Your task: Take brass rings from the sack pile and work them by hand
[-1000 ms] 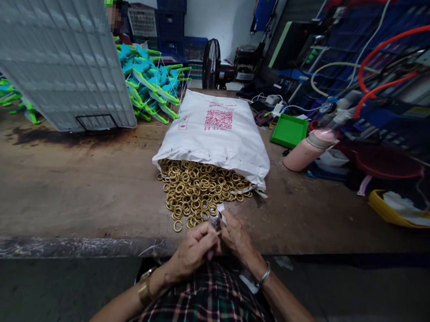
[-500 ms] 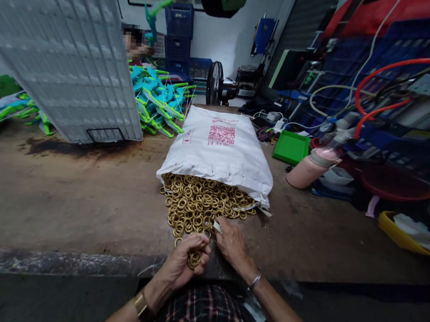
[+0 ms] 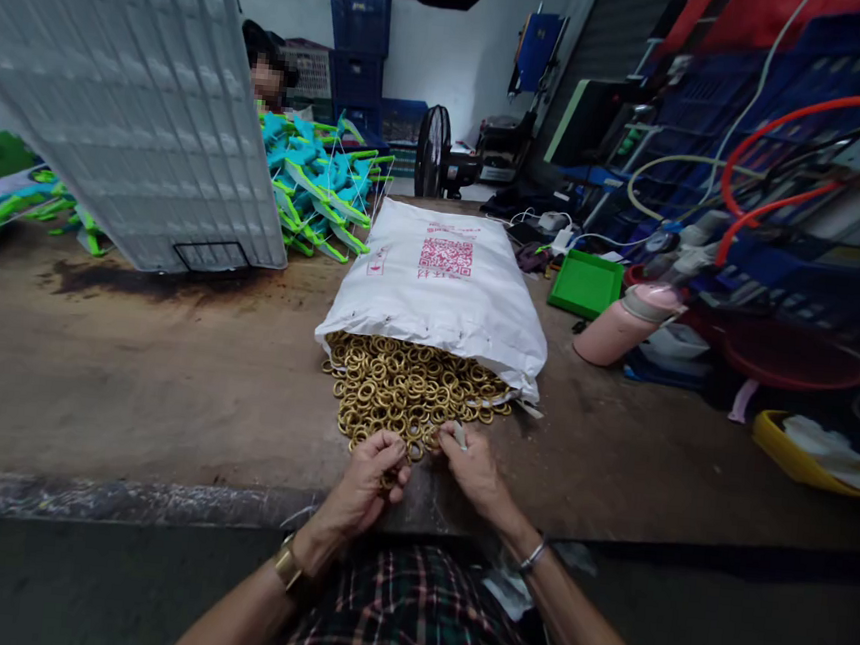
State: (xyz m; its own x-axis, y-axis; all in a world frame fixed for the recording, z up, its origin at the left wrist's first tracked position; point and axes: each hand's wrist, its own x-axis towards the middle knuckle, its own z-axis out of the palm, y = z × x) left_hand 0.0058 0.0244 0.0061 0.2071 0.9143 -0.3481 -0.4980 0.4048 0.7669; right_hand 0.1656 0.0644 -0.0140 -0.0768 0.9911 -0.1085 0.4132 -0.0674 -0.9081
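Note:
A white woven sack (image 3: 447, 299) with red print lies on the workbench, its mouth facing me. Out of it spills a heap of brass-coloured rings (image 3: 405, 391). At the near edge of the heap, my left hand (image 3: 362, 482) is closed around several gold rings (image 3: 387, 479), partly hidden by the fingers. My right hand (image 3: 477, 479) is just to its right, thumb and fingers pinched at the rings. Between those fingers sticks up a small pale flat tool (image 3: 459, 435); its kind cannot be made out.
On the wooden workbench (image 3: 130, 387), a ribbed translucent panel (image 3: 139, 116) stands left beside blue-green plastic pieces (image 3: 322, 183). A green tray (image 3: 586, 284), a pink bottle (image 3: 626, 325) and a yellow basket (image 3: 816, 462) stand right. A person (image 3: 267, 72) is behind the panel.
My left hand has turned and closed more around its rings, its thumb now over them. My right hand has shifted slightly right, with the pale tool tilted more upright. The view has dipped slightly.

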